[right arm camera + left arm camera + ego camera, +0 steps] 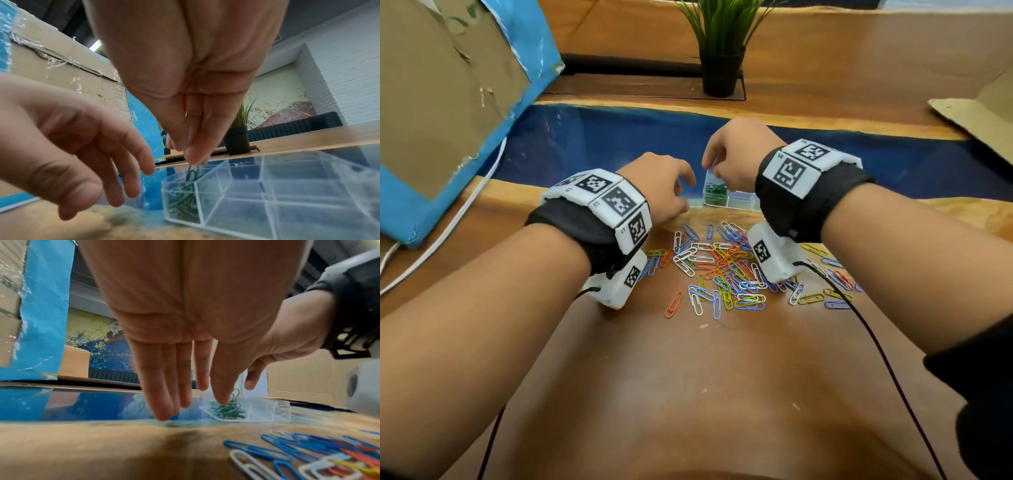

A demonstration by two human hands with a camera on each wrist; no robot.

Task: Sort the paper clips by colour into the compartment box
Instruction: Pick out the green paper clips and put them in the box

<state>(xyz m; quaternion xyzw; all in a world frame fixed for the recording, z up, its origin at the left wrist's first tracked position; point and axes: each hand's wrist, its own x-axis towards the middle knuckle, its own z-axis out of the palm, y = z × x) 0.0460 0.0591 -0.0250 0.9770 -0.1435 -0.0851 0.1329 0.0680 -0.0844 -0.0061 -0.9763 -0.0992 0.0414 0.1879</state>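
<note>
Right now the right hand (191, 91) is hanging over the clear compartment box (273, 193), its fingertips (195, 154) bunched together and pinching the top of a green paper clip (193, 173) that is dangling just below them into the box's near-left corner compartment. Under that clip, a tangle of thin, dark green clips (715, 192) is filling the same compartment; the other compartments that are showing are looking bare and see-through. Just left of the box, the left hand (185, 324) is hovering with its fingers (164, 382) straight, relaxed and holding nothing, tips close above the wooden table (688, 394). Behind both wrists, nearer the person, a loose pile of paper clips (722, 270) is lying scattered in blue, white, red, yellow and orange.
</note>
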